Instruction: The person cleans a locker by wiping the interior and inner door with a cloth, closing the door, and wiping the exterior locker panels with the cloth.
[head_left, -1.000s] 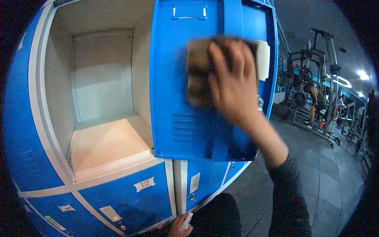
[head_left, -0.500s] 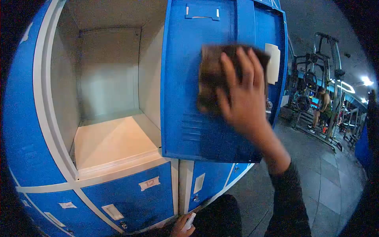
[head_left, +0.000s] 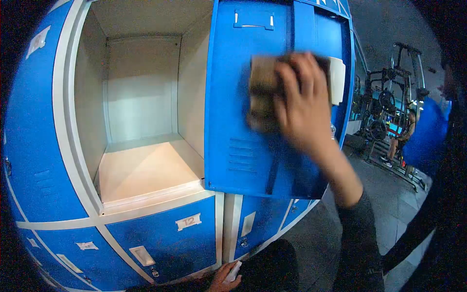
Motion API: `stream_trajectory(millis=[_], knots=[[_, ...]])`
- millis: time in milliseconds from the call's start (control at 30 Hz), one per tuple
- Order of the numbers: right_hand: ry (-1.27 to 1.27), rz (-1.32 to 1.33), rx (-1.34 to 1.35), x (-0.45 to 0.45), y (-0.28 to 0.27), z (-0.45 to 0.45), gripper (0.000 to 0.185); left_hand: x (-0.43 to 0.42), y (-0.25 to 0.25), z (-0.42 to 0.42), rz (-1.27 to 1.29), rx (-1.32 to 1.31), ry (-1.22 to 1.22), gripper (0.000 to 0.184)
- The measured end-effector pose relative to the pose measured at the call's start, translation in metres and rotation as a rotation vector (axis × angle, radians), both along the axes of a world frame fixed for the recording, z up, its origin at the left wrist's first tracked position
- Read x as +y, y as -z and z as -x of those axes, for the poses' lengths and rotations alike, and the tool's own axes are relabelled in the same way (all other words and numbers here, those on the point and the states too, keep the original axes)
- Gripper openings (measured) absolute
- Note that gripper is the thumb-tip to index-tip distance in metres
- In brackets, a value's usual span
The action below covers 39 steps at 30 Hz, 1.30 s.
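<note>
My right hand [head_left: 304,107] presses a dark brown cloth [head_left: 265,82] flat against the inner face of the open blue locker door [head_left: 243,170]. Motion blurs the cloth and fingertips. Close to its right edge is the white latch cover [head_left: 336,80] of the door. Low in the view, my left hand [head_left: 224,281] is closed around a small white object [head_left: 234,270], whose kind I cannot make out. To the left of the door, the locker compartment [head_left: 141,92] stands open, with light-coloured walls and floor.
Shut blue lockers surround the compartment, one below labelled 12 [head_left: 188,222]. At the right, a person in dark clothes and something blue [head_left: 428,138] stand close by. Gym racks [head_left: 389,97] and another person [head_left: 406,136] are farther back on the grey floor.
My right hand and the cloth stay on the door, only slightly shifted. The view has turned a little left. A person with something blue has come into view at the right.
</note>
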State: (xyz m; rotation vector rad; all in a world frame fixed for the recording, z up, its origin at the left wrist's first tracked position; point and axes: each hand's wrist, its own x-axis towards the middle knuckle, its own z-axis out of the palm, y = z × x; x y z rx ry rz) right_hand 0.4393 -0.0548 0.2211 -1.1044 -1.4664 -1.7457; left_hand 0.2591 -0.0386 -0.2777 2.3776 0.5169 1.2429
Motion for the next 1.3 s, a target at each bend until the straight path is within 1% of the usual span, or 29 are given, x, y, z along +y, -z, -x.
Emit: stream_trajectory(millis=[100,133,200,233,267,300,333,367,400,500,600,667,700,767,867,933,1000,1067,1100,1133,1167,1200,1233,1267,1300], knots=[[-0.036,-0.251,-0.104,0.020,-0.081,-0.015,0.044,0.000,-0.003,0.003,0.040,-0.136,0.083,0.057],[-0.049,-0.317,-0.135,0.020,-0.099,-0.012,0.042,0.000,-0.006,0.004,0.040,-0.103,0.065,0.057],[0.021,-0.265,-0.022,0.017,-0.106,-0.005,0.049,-0.002,-0.010,0.006,0.039,-0.036,0.026,0.056],[0.055,-0.238,0.034,0.015,-0.108,-0.001,0.053,-0.003,-0.012,0.007,-0.002,-0.065,0.005,0.055],[0.052,-0.264,-0.001,0.017,-0.103,-0.002,0.048,-0.005,-0.014,0.008,-0.042,-0.096,-0.016,0.055],[0.048,-0.289,-0.040,0.020,-0.092,-0.004,0.044,-0.006,-0.015,0.007,-0.083,-0.130,-0.039,0.054],[0.041,-0.316,-0.078,0.021,-0.080,-0.004,0.040,-0.008,-0.017,0.006,-0.053,-0.100,-0.062,0.054],[0.066,-0.292,-0.056,0.021,-0.065,-0.002,0.040,-0.011,-0.019,0.005,-0.021,-0.071,-0.085,0.053],[0.074,-0.258,-0.031,0.018,-0.049,0.001,0.040,-0.013,-0.020,0.006,0.011,-0.039,-0.106,0.053],[0.104,-0.131,0.041,0.007,0.007,0.007,0.042,-0.018,-0.026,0.009,0.029,-0.098,-0.090,0.050],[0.120,0.008,0.084,-0.002,0.071,0.007,0.045,-0.018,-0.026,0.011,0.101,-0.091,-0.053,0.050],[0.165,0.046,0.067,-0.001,0.117,0.007,0.046,-0.014,-0.015,0.007,-0.041,-0.119,-0.106,0.049],[0.175,0.095,0.052,-0.004,0.129,0.007,0.046,-0.014,-0.010,0.006,-0.108,-0.130,-0.134,0.049],[0.195,0.188,0.021,-0.007,0.141,0.005,0.046,-0.013,-0.015,0.009,-0.104,-0.085,-0.125,0.049],[0.100,0.158,-0.009,-0.003,0.096,0.000,0.046,-0.016,-0.024,0.011,-0.083,-0.063,-0.122,0.049],[0.073,0.085,-0.021,0.003,0.051,0.001,0.046,-0.017,-0.022,0.011,-0.078,-0.067,-0.119,0.051],[0.040,-0.058,-0.077,0.012,-0.002,-0.004,0.046,-0.014,-0.012,0.009,-0.081,-0.072,-0.108,0.056],[0.018,-0.231,-0.152,0.022,-0.060,-0.010,0.045,-0.009,-0.015,0.010,0.179,-0.093,0.031,0.056],[0.234,-0.318,-0.278,0.025,-0.094,-0.021,0.045,-0.007,-0.014,0.010,0.310,-0.102,0.101,0.056],[0.451,-0.403,-0.403,0.024,-0.115,-0.028,0.045,-0.004,-0.005,0.008,0.232,-0.099,0.055,0.057],[0.368,-0.370,-0.247,0.020,-0.117,-0.020,0.049,-0.002,0.010,0.005,0.155,-0.096,0.009,0.057],[0.284,-0.335,-0.090,0.020,-0.117,-0.007,0.052,-0.003,0.008,0.005,0.076,-0.092,-0.037,0.057],[0.197,-0.297,0.065,0.020,-0.116,0.000,0.056,-0.004,0.005,0.008,0.189,-0.075,0.016,0.059],[0.133,-0.317,0.005,0.021,-0.110,-0.001,0.052,-0.010,-0.021,0.015,0.304,-0.057,0.068,0.061],[0.064,-0.337,-0.056,0.023,-0.099,-0.004,0.049,-0.014,-0.035,0.018,0.419,-0.044,0.118,0.063]])
